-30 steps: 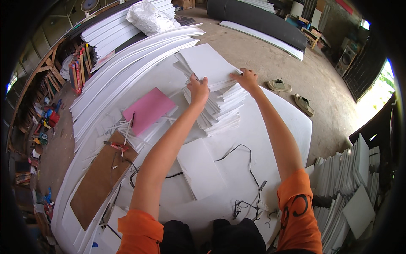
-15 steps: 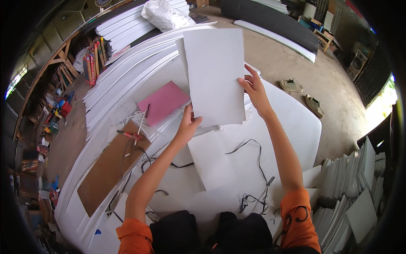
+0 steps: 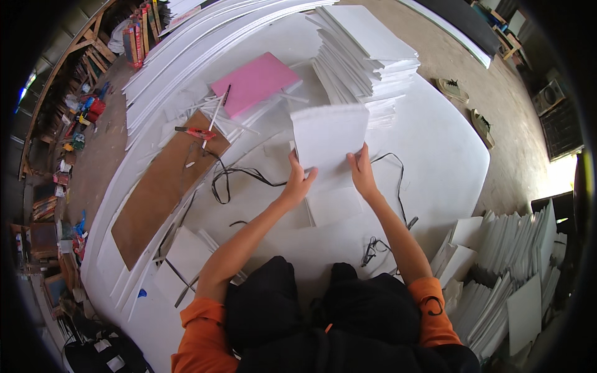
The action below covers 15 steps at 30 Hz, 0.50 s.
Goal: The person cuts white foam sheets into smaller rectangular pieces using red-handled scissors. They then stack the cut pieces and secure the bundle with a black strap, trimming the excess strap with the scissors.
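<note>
Between my two hands is a white rectangular board, or several thin ones together (image 3: 329, 140), tilted up with a rough far edge. My left hand (image 3: 299, 180) grips its left side, thumb on the near face. My right hand (image 3: 363, 175) closes on the right side in the same way. Just below and nearer to me, white boards (image 3: 336, 207) lie on the large white sheet surface (image 3: 435, 161), partly covered by the held board. Beyond my hands rises a tall, uneven stack of white boards (image 3: 379, 37).
To the left lie a pink board (image 3: 255, 81), a brown board (image 3: 158, 196) and a red-handled tool (image 3: 199, 133) among white offcuts. Black strapping (image 3: 252, 173) loops across the surface. White boards (image 3: 510, 267) stand packed at the right. Shoes (image 3: 453, 89) rest on the floor.
The held board has come down and toward me and now tilts, over the boards on the surface. The tall stack behind it is uncovered. My view has shifted lower, showing more of my legs.
</note>
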Available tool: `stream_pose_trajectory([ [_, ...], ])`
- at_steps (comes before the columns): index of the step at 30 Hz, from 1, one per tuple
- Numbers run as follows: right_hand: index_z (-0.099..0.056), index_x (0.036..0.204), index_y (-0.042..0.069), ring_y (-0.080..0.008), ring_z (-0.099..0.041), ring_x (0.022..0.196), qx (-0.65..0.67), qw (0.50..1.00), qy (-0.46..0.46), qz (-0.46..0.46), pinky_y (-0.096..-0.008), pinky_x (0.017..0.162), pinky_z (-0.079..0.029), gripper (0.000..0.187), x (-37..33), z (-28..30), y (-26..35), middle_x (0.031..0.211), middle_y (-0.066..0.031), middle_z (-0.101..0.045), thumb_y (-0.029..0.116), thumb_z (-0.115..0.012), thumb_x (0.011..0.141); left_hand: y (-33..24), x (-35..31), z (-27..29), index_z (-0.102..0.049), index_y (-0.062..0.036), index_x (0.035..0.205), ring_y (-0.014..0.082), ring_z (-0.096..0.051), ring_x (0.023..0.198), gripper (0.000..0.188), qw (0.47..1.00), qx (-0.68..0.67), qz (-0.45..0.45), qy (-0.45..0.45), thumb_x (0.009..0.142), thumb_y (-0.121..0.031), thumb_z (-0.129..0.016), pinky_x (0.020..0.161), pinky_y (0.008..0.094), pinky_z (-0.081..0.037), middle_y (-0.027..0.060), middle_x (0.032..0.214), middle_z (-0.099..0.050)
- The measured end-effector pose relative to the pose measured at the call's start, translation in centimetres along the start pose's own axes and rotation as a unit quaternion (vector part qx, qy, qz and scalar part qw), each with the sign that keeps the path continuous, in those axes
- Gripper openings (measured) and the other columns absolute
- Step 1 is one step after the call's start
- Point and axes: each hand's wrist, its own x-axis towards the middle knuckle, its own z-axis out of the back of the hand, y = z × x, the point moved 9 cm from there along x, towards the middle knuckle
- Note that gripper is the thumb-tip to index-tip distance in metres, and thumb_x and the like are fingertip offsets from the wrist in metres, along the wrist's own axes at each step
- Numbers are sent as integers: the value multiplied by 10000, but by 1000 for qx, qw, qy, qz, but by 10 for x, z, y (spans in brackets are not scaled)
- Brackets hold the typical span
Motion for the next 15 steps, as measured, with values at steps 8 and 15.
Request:
stream_pose_trajectory([
  [8, -275, 1258, -48, -310, -484, 1042, -160, 966, 101, -178, -343, 877, -368, 522, 0, -3, -65, 1124, -232, -490, 250, -462, 871, 73, -9, 10, -185, 14, 1289, 264, -400, 1011, 649, 982, 101, 152, -40, 784, -149, -559, 828, 339, -399, 192, 1170, -274],
  [15, -336, 1244, 4, -352, -354, 1107, -285, 917, 106, -256, -404, 917, -317, 578, -9, -36, -111, 1190, -223, -379, 296, -566, 801, 115, -9, 28, -234, 19, 1274, 334, -349, 1026, 745, 968, 212, 115, -69, 688, -177, -649, 864, 396, -349, 232, 1130, -280],
])
